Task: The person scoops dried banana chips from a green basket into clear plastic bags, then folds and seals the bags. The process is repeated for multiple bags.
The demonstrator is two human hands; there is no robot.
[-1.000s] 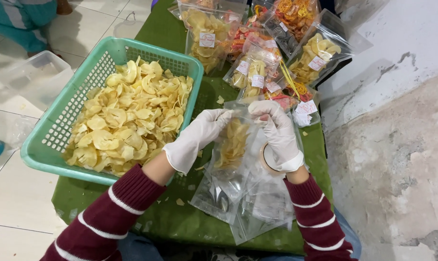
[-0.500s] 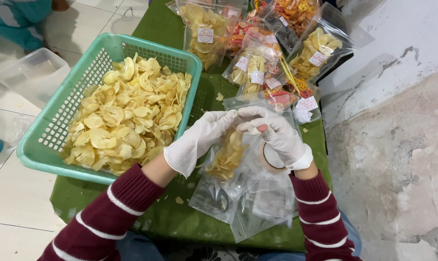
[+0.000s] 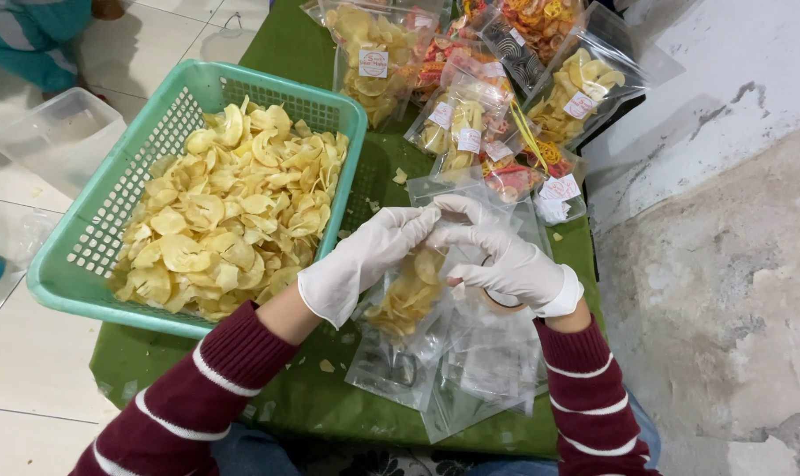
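Both gloved hands, left hand (image 3: 369, 256) and right hand (image 3: 497, 256), pinch the clear chip bag (image 3: 413, 300) (half full) hanging at their six o'clock.

Pale yellow chips (image 3: 232, 220) fill a teal green basket (image 3: 65, 273) patterned with small grid holes. It sits on a dark green cloth (image 3: 312, 405). The left hand (image 3: 369, 256) and right hand (image 3: 506, 260) wear white gloves; the sleeves (image 3: 197, 397) are maroon with thin white stripes. A clear bag (image 3: 409, 308) shows golden yellow chips inside. Sealed clear packets (image 3: 471, 97) hold yellow, orange and red snacks, each with a white label. The floor tiles (image 3: 29, 353) are off-white; the wall (image 3: 726, 308) is mottled grey and white. A clear tub (image 3: 56, 137) and teal cloth (image 3: 29, 35) sit at upper left.
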